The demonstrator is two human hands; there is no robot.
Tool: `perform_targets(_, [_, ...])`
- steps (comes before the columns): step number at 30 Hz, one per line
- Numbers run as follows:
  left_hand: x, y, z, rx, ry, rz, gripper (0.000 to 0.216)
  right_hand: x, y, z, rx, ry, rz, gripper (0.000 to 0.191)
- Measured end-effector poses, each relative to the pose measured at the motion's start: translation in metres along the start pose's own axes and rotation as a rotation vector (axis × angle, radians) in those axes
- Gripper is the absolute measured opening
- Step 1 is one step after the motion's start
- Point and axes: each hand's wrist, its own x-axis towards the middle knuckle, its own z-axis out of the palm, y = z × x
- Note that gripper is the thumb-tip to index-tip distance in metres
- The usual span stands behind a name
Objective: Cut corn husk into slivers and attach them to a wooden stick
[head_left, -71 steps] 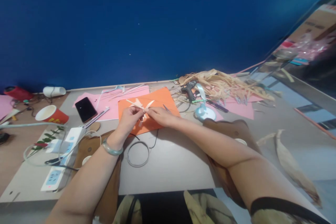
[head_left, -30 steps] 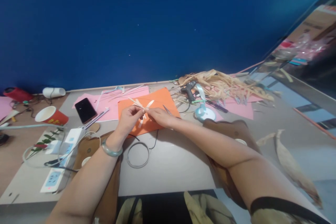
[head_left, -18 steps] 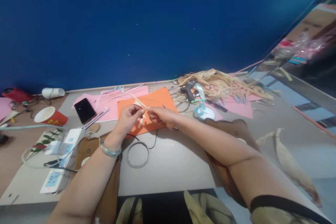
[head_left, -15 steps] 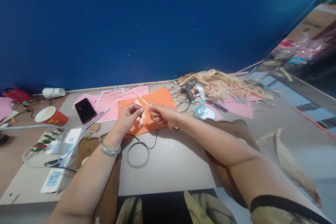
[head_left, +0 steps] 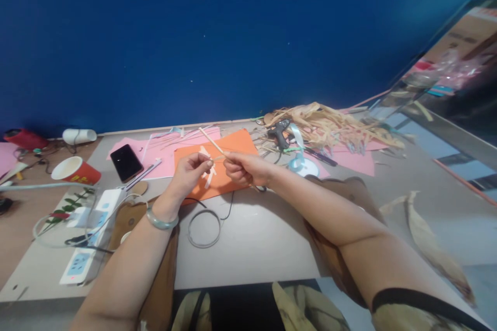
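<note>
together, the right hand (head_left: pixel 243 168) and left hand (head_left: pixel 190 171) pinch one thin pale strip (head_left: pixel 212 141), held above the orange paper (head_left: pixel 236 146) on the surface (head_left: pixel 252 238). right fingertips close on its near end, left fingertips just beside. its long axis slants far and left, away from both hands.

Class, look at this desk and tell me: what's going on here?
A person is working at a cluttered craft table. The left hand and right hand together pinch a thin pale strip just above an orange sheet. A phone, red cup, glue gun and a heap of straw-like strips lie around.
</note>
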Motion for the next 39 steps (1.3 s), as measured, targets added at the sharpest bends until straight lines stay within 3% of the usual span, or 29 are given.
perform_targets(5, [0.001,-0.004,-0.003,-0.012,0.002,0.004,0.024,-0.01,-0.011,0.0,0.053,-0.037,-0.038,0.047])
perform_targets(9, [0.001,-0.003,-0.003,-0.047,0.008,0.022,0.023,-0.008,-0.014,-0.005,0.011,0.154,-0.156,0.048])
perform_targets(14, [0.0,-0.004,0.001,-0.017,0.029,0.043,0.024,0.005,0.003,0.001,-0.364,0.388,-0.159,0.051])
perform_targets(17, [0.0,-0.006,0.002,0.0,0.013,0.064,0.024,0.008,0.011,0.008,-0.613,0.44,-0.224,0.052])
perform_targets(19, [0.0,-0.007,0.003,0.028,0.014,0.071,0.025,0.008,0.013,0.01,-0.66,0.449,-0.243,0.054])
perform_targets(24, [-0.002,-0.001,0.005,0.058,0.033,0.03,0.025,0.006,0.008,0.009,-0.573,0.386,-0.205,0.05])
perform_targets(29, [-0.002,0.004,0.006,0.047,0.026,0.03,0.022,0.001,0.0,0.006,-0.354,0.222,-0.048,0.046])
perform_targets(34, [0.0,0.0,0.001,0.021,0.012,0.027,0.022,-0.012,-0.012,0.001,-0.109,0.043,-0.018,0.046])
perform_targets(36, [0.0,-0.001,0.0,-0.005,0.015,0.021,0.023,-0.016,-0.018,-0.001,-0.043,0.05,-0.084,0.047])
perform_targets(39, [0.0,-0.001,0.001,-0.042,0.024,0.02,0.023,-0.013,-0.019,-0.002,-0.005,0.259,-0.253,0.047])
